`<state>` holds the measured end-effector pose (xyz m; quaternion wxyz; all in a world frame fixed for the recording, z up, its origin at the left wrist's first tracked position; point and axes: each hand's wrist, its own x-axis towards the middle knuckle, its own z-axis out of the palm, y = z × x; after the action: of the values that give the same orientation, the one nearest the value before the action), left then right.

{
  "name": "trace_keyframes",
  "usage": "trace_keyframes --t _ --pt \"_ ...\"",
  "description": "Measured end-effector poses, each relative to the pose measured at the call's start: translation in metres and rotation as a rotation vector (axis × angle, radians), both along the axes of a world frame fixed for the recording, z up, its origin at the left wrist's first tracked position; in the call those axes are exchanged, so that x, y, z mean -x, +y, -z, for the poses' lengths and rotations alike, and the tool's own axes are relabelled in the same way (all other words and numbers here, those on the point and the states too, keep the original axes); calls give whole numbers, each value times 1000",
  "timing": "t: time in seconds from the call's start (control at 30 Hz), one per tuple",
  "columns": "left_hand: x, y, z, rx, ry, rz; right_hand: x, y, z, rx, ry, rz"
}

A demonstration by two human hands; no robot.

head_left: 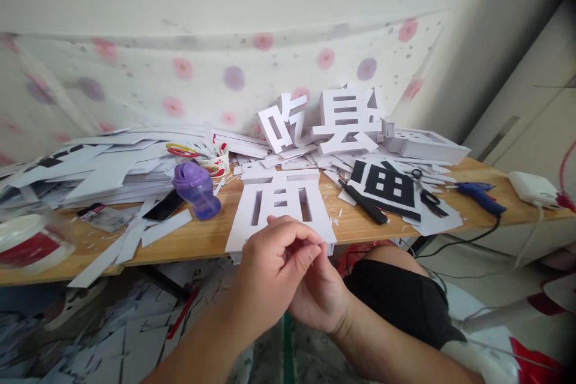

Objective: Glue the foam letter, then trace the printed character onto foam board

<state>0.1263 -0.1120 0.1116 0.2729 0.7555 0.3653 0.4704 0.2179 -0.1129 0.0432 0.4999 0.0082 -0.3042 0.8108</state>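
Meeting at the fingertips, the left hand [270,270] and right hand [326,300] hover in front of the near edge of the table [216,231]. Left thumb and index finger close narrowly against the right fingers; whether anything small is pinched there cannot be told. Directly beyond, a white cut-out character [267,207] lies face up at the table edge, slots open, its lower part partly hidden behind the left hand.

Right of it: a black-handled tool [366,207], lying on a black-and-white character sheet [389,186]; scissors [427,195] at that sheet's right side; farther right, a blue glue gun [477,193] with its cord running off the edge.

Left of it: a purple bottle [198,192], upright, just beside a dark phone-like slab [164,207]. Behind the bottle, a patterned cup [218,167] holds assorted items.

Rear: two white raised characters, the smaller [273,129] tilted, the larger [346,129] near upright, among white offcuts [294,159].
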Motion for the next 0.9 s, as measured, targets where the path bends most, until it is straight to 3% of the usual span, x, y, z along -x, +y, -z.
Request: trace_keyframes --t 0.27,0.37,0.43,0.5,0.63,0.8,0.9 --pt "-7 -2 -8 56 227 -34 -4 -6 1 -5 46 -27" --pt "-9 -2 -7 140 162 -49 -10 -8 1 -50 -21 -43" --pt "-10 -1 -3 296 6 -12 -15 -7 0 -67 -102 -16" --pt "-12 1 1 475 -251 52 -22 -3 1 -78 -191 134" --pt "-16 6 10 679 -715 92 -45 10 -1 -243 -443 638" --pt "-26 7 18 819 -885 76 -69 15 -10 -663 -744 1081" --pt "-36 5 22 853 -950 127 -71 14 -12 -745 -824 1233"
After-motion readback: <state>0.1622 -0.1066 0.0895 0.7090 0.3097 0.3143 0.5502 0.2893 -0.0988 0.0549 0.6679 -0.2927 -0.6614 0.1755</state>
